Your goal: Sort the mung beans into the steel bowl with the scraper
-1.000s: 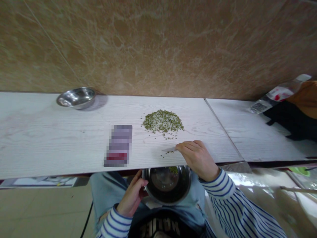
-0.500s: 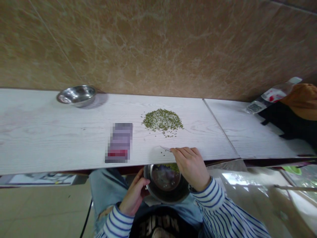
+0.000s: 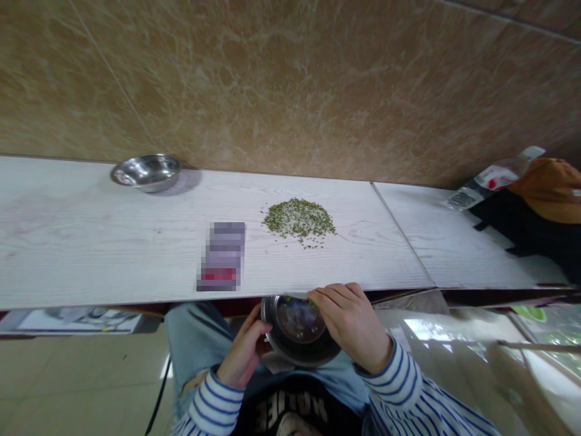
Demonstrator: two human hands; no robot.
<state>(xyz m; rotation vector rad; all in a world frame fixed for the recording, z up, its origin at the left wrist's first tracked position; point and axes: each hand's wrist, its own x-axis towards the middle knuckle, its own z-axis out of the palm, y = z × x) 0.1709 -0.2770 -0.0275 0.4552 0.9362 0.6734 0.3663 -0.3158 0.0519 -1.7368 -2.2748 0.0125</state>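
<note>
My left hand grips the left rim of a metal bowl, thumb on top. The bowl is tilted just under the counter's front edge, over my lap. A few green grains show near its far rim. My right hand is closed at the counter edge, above the bowl's right side. Its fingers pinch a thin pale flat piece, mostly hidden, its kind unclear. Beyond the hands, a spread of small green beans, like mung beans, lies on the white counter.
A second metal bowl stands at the back left by the marbled wall. A blurred-out phone-shaped object lies left of the beans. On the right are a plastic bottle and a black and brown cloth item.
My right hand has drawn back to the counter's edge with the thin piece. The few loose beans near it have left the counter. My left hand still holds the bowl.
</note>
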